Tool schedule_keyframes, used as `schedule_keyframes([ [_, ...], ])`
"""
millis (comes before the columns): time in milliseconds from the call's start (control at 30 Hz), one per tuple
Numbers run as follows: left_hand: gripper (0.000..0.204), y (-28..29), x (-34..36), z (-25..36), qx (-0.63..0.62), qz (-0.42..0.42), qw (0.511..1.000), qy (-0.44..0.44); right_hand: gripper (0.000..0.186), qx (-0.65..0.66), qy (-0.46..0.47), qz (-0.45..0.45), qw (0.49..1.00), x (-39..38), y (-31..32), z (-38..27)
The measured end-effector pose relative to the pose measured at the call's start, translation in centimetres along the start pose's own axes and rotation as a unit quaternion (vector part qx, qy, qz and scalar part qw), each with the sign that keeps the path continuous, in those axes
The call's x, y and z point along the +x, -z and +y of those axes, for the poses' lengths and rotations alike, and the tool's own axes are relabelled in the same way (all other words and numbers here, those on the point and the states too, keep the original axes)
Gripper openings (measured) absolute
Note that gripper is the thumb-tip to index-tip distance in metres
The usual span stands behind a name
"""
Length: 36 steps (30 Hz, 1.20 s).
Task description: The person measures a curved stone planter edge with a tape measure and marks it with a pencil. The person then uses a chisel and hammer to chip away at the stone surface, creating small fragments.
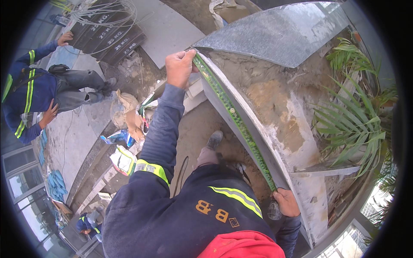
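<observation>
A green tape measure (234, 111) with dark markings is stretched along the curved edge of a grey stone slab (263, 133). At its far end my left hand (180, 69) is closed on the tape, near the corner where another slab meets the edge. My right hand (287, 202) is closed at the near end of the tape, at the lower right. Beside its fingers a rounded, partly see-through shape, perhaps the tape's case, shows unclearly. The blade runs taut between the two hands, against the slab's inner face.
A large grey stone slab (275, 32) lies over wet mortar (266, 90) at the top. Palm fronds (352, 124) stand at the right. Left, a person (41, 94) stands by stacked dark weights (107, 36) with coiled cable. Torn bags (124, 161) lie nearby; another person (89, 224) is lower left.
</observation>
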<state>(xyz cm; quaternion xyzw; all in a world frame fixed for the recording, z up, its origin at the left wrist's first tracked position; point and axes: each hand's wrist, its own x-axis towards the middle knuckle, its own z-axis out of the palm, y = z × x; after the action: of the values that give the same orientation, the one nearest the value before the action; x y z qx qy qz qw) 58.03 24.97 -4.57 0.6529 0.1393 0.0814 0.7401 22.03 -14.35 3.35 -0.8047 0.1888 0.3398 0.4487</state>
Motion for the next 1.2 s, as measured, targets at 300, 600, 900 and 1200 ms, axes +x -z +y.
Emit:
schedule_keyframes([
  [300, 0.019, -0.6, -0.4, -0.5, -0.025, 0.021, 0.999, 0.006, 0.031, -0.031, -0.004, -0.011, 0.999, -0.2, 0.6, -1.6],
  [600, 0.022, -1.1, -0.4, 0.6, -0.005, 0.032, 0.999, -0.02, 0.031, -0.037, -0.019, -0.014, 0.999, 0.1, 0.5, -1.5],
  [900, 0.028, -0.9, 0.6, -0.6, 0.079, 0.068, 0.994, -0.031, 0.034, -0.051, 0.018, -0.019, 0.998, 0.4, 0.5, 0.4],
  [1200, 0.032, -1.3, 0.6, -0.3, 0.143, 0.105, 0.984, 0.001, 0.031, -0.049, 0.058, -0.051, 0.996, 2.7, -1.0, 1.5],
])
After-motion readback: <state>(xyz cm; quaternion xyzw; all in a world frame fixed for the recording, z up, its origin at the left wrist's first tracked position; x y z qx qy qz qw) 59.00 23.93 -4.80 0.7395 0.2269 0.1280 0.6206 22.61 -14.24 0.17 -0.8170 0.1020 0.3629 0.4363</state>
